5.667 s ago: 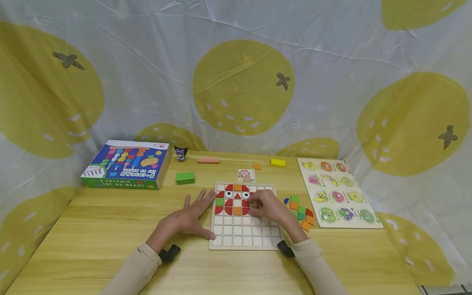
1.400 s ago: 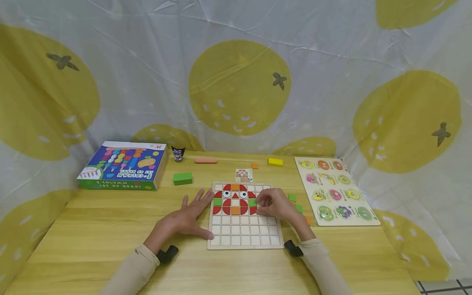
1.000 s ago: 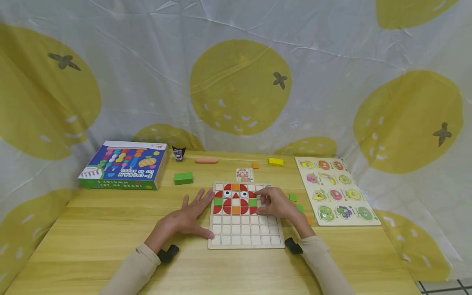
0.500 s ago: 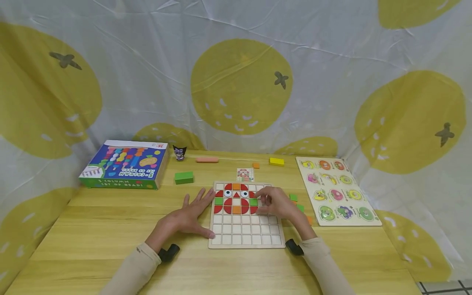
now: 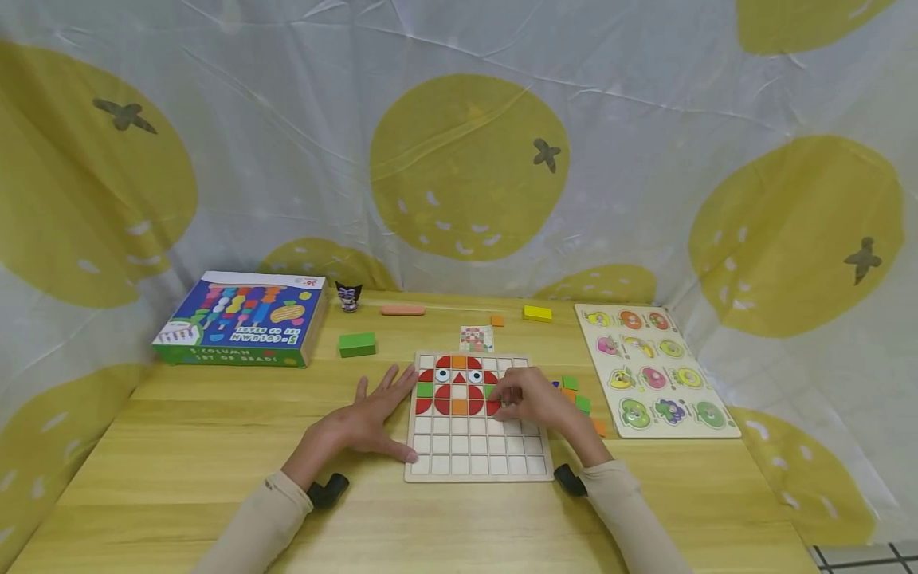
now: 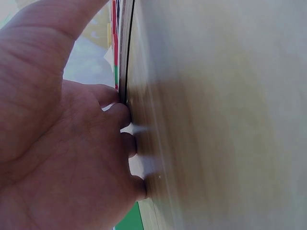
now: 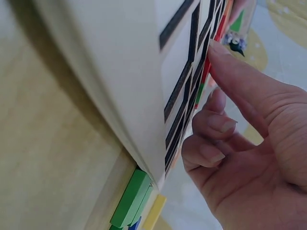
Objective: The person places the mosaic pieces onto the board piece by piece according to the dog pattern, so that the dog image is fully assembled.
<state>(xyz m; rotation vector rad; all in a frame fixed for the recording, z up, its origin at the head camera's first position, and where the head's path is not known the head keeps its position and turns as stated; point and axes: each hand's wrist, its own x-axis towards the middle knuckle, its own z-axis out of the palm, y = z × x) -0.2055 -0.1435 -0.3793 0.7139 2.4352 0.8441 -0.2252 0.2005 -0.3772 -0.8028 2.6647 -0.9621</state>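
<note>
In the head view, a square wooden grid board (image 5: pixel 479 444) lies on the table with red, orange and green tiles and two eye tiles forming a face in its upper rows. My left hand (image 5: pixel 366 414) is spread at its left side, fingertips and thumb at the edge. My right hand (image 5: pixel 534 399) is over the face's right side, thumb and index fingertips at a red tile (image 5: pixel 492 407) in the board and its other fingers loosely bent. In the right wrist view, the thumb (image 7: pixel 244 69) is straight and reaches the tiles, with a gap to the index finger.
Loose tiles, such as a green tile (image 5: pixel 570 383), lie right of the board. A picture card (image 5: pixel 476 339) and an orange tile (image 5: pixel 497 321) lie behind it. Around stand a bead-set box (image 5: pixel 240 319), a green block (image 5: pixel 357 344), a figurine (image 5: pixel 348 296), a yellow block (image 5: pixel 537 313) and a fruit puzzle (image 5: pixel 677 402).
My right hand's index fingertip has come down from the upper red tile toward the lower one, partly covering the green tile. A blue tile shows behind the hand. My left hand stays put.
</note>
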